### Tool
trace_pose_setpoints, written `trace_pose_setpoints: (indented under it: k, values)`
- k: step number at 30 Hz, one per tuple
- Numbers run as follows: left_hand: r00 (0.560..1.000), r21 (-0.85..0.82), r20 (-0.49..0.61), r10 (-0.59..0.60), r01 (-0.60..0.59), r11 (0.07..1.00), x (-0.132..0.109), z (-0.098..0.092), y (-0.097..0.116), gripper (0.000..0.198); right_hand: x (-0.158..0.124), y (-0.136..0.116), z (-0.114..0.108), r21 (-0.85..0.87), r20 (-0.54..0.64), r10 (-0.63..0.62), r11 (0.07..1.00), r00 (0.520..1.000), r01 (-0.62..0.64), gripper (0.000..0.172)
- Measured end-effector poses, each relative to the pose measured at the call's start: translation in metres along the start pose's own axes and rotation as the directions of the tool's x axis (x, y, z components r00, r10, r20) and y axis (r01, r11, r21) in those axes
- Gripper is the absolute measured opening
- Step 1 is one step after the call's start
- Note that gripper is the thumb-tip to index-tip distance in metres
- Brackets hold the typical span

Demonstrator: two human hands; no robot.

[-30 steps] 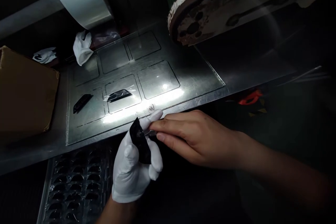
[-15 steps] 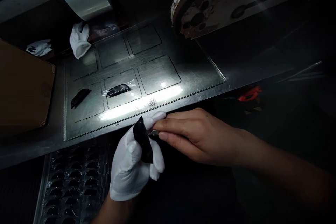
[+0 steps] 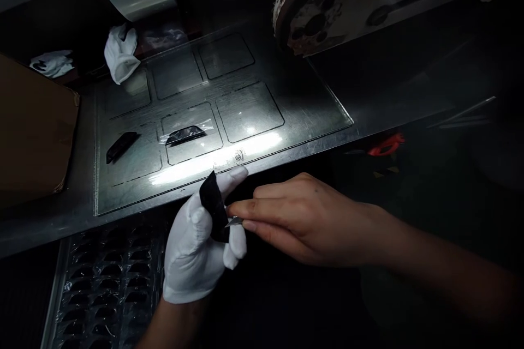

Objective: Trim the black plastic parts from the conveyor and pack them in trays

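A dark, flat piece with slanted ends stands tilted in my left hand, which wears a white glove and is closed round its edges. My bare right hand pinches a small pointed metal blade. The blade's tip meets the lower right edge of the dark piece; its handle is hidden in my fingers. Both hands are just in front of the metal bench's edge. On the clear sheet behind them lie a similar dark piece in clear film and a bare dark piece.
A tray of several dark pieces sits below, at the lower left. A cardboard box stands at the left, with a white glove behind it. A worn machine part overhangs the bench. Red-handled scissors lie at the right.
The blade has slid down along the dark piece's right edge and shows more of its length. Both hands sit slightly further left in the picture; the view has shifted a little too.
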State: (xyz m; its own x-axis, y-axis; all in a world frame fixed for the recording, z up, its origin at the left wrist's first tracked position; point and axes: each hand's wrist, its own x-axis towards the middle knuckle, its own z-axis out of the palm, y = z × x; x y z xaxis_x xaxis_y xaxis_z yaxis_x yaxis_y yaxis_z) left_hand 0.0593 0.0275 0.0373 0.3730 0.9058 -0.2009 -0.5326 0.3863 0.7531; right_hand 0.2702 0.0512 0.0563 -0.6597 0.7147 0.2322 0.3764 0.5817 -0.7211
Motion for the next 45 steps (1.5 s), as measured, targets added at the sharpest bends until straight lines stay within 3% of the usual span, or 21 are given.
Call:
trace_pose_setpoints:
  k: [10, 24, 31, 37, 41, 45]
  values:
    - [1.0, 0.025, 0.015, 0.027, -0.028, 0.999, 0.002, 0.003, 0.003, 0.047, 0.008, -0.006, 0.001, 0.008, -0.152, 0.067, 0.998, 0.986, -0.067, 0.028]
    - [0.999, 0.013, 0.049, -0.017, 0.016, 1.0, 0.001, 0.001, 0.001, 0.061, 0.007, -0.005, -0.001, -0.102, -0.048, 0.039, 0.994, 0.998, -0.044, 0.032]
    - [1.0, -0.074, -0.01, -0.006, 0.005, 0.997, 0.002, 0.004, 0.003, 0.041, 0.003, -0.009, 0.003, -0.077, -0.018, 0.013, 0.997, 1.0, -0.015, 0.03]
    - [0.997, -0.026, 0.06, 0.055, -0.053, 0.998, 0.004, 0.008, 0.006, 0.052, 0.007, -0.013, -0.001, -0.048, -0.172, 0.071, 0.996, 0.982, -0.081, 0.029]
    - [0.993, 0.031, 0.111, 0.041, -0.045, 0.998, 0.004, 0.009, 0.007, 0.067, 0.009, -0.015, 0.001, -0.101, -0.156, 0.089, 0.989, 0.984, -0.105, 0.03]
    - [0.997, 0.055, 0.078, 0.027, -0.031, 0.998, 0.003, 0.008, 0.007, 0.069, 0.009, -0.013, 0.003, -0.141, -0.15, 0.066, 0.986, 0.986, -0.087, 0.03]
